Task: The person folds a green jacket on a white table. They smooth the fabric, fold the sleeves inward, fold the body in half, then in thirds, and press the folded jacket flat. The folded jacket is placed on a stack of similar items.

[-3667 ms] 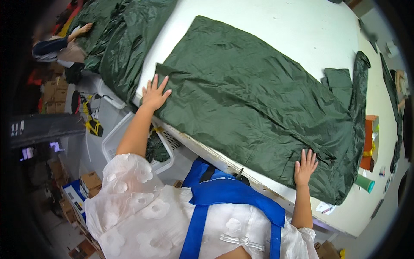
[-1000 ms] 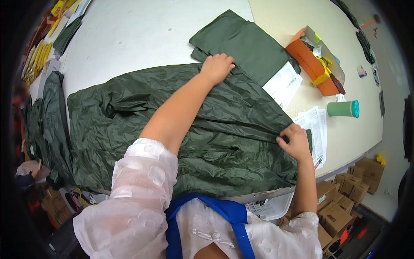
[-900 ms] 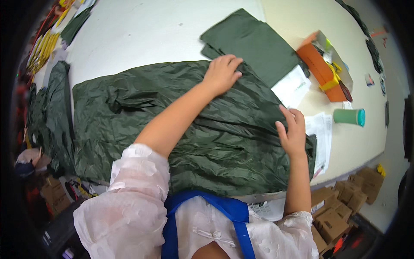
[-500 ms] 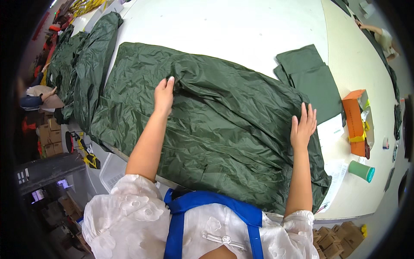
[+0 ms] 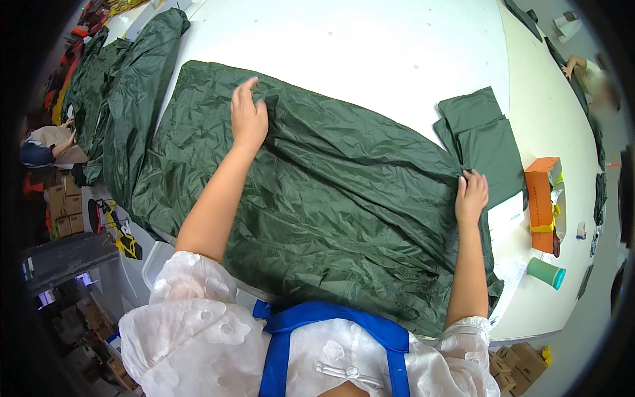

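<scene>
A large wrinkled piece of dark green, slightly shiny fabric (image 5: 344,178) lies spread over the white table in front of me. Near its far left part, my left hand (image 5: 250,120) hovers over or lightly touches it, fingers stretched out and thumb apart. My right hand (image 5: 471,197) is at the right edge, its fingers curled and closed on the fabric there. A folded dark green piece (image 5: 489,145) lies just beyond that hand, partly beside the spread fabric. Whether the spread fabric is a finished garment cannot be made out.
More crumpled green fabric (image 5: 135,112) is heaped at the left. An orange box (image 5: 541,205), a green thread spool (image 5: 546,272) and papers (image 5: 509,274) rest on the table (image 5: 370,46) at right. Other people work at the far left (image 5: 56,149) and far right (image 5: 595,83).
My left hand has moved up and slightly left, its fingers opening. My right hand has shifted slightly down, fingers curling from stretched out onto the fabric's edge.
</scene>
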`<state>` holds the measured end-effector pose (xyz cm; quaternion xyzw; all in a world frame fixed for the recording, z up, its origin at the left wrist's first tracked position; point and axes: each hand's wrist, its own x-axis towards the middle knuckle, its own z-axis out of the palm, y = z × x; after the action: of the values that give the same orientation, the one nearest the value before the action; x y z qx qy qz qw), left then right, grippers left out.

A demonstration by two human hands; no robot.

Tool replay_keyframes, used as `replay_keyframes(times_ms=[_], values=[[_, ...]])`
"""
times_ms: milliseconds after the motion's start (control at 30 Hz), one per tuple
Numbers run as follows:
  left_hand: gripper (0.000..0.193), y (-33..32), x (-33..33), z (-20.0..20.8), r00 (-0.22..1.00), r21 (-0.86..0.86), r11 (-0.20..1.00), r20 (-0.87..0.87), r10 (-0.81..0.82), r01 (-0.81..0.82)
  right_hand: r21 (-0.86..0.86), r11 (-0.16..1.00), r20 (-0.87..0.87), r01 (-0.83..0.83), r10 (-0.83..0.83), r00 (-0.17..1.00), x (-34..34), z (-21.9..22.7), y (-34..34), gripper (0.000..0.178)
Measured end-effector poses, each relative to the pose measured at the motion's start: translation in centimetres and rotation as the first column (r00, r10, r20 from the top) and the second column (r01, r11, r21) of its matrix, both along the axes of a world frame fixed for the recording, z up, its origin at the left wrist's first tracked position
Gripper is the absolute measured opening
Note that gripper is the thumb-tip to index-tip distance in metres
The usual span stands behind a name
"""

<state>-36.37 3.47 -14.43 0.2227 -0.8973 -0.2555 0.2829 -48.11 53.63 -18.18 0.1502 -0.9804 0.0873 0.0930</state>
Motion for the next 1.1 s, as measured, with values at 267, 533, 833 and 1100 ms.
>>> replay_keyframes(times_ms=[267,533,833,1100], values=[[0.044,-1.0,-5.2,-3.5,0.745,-0.093,0.877,0.574,-0.339,0.471,0.205,0.967,0.477,-0.149,0.034,0.878,-6.2,5.4,-2.3,0.056],[0.043,1.0,-11.2,2.3,0.179,-0.170,0.824,0.980,0.085,0.540,0.170,0.975,0.646,-0.146,0.001,0.763,-6.1,7.6,-3.5,0.034],[0.018,-1.5,2.1,6.6,0.738,-0.243,0.777,0.560,-0.377,0.581,-0.099,0.980,0.219,-0.175,0.193,0.956,7.7,15.5,-1.4,0.025],[0.008,2.6,30.1,7.1,0.801,-0.411,0.688,0.299,-0.519,0.599,0.010,0.877,0.147,-0.481,0.474,0.868,29.8,13.8,5.2,0.034]])
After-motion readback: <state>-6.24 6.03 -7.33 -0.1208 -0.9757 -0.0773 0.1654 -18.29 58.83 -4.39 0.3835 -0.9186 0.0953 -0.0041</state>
